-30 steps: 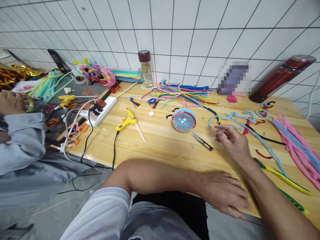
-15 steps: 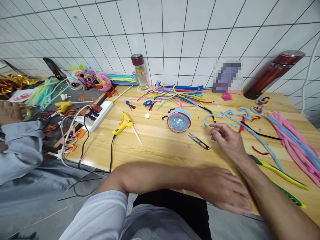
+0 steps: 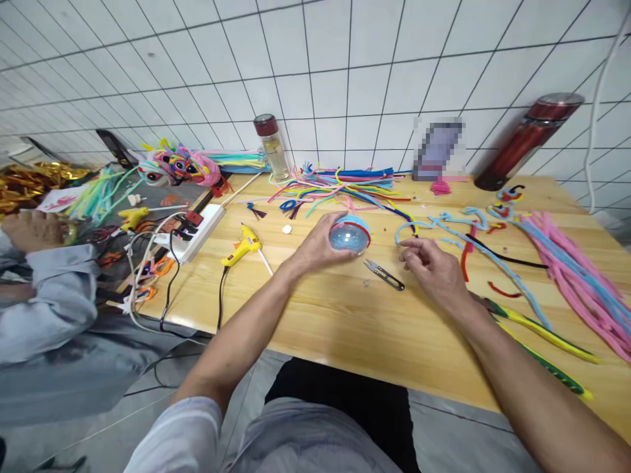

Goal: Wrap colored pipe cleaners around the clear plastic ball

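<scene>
Within the curved grip of your left hand [image 3: 318, 248] sits a clear, round plastic bowl [image 3: 348, 238], rimmed blue and red; your right hand [image 3: 430, 266] curls beside black-handled metal snips [image 3: 385, 275], whether pinching anything you cannot tell.

The place looked like a small craft workshop, set against a wall of white tiles [image 3: 325, 98]. A yellow glue gun [image 3: 245, 245] lay on the wooden table [image 3: 315, 328] near a white power strip [image 3: 203, 231], with thread snips [image 3: 384, 274], long-handled pliers [image 3: 547, 332] and bundles of colourful fuzzy stems [image 3: 572, 276] about. A co-worker's hand [image 3: 33, 231] rested farther left, near a second glue gun [image 3: 133, 217] and fuzzy, big-eyed figures [image 3: 180, 166].
</scene>
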A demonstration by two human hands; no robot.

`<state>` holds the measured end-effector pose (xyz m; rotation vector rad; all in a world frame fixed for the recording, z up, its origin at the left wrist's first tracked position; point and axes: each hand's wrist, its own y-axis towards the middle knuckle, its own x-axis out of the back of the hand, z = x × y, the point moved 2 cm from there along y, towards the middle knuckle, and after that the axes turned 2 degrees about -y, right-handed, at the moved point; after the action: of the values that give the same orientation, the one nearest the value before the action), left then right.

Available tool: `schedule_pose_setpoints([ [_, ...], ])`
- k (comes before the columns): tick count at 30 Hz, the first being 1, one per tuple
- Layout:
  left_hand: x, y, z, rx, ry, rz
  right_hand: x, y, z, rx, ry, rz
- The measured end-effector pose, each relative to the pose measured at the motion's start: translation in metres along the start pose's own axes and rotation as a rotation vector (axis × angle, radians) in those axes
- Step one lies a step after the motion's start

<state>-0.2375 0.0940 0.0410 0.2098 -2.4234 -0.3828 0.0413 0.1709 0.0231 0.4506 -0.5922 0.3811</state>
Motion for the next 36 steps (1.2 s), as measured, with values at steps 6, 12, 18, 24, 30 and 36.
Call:
schedule_pose_setpoints([
  [6, -0.035, -0.007, -0.001, -0.071, 0.029, -0.19, 0.0, 0.023, 0.028, 0.112, -0.048, 0.012],
  [12, -0.03, -0.009, 0.017, -0.177, 0.023, -0.094, -0.038, 0.038, 0.036, 0.312, -0.044, 0.214],
  [18, -0.03, -0.014, 0.019, -0.223, -0.016, 0.0, -0.053, 0.031, 0.016, 0.403, -0.009, 0.182],
  [24, -0.029, -0.016, 0.022, -0.085, 0.035, -0.169, -0.049, 0.031, -0.001, 0.378, -0.029, 0.165],
  [30, -0.026, -0.015, 0.02, -0.152, 0.081, -0.17, -0.054, 0.03, -0.003, 0.425, -0.099, 0.127],
  [36, -0.026, -0.014, 0.019, -0.187, 0.08, -0.156, -0.059, 0.026, -0.001, 0.452, -0.163, 0.119],
])
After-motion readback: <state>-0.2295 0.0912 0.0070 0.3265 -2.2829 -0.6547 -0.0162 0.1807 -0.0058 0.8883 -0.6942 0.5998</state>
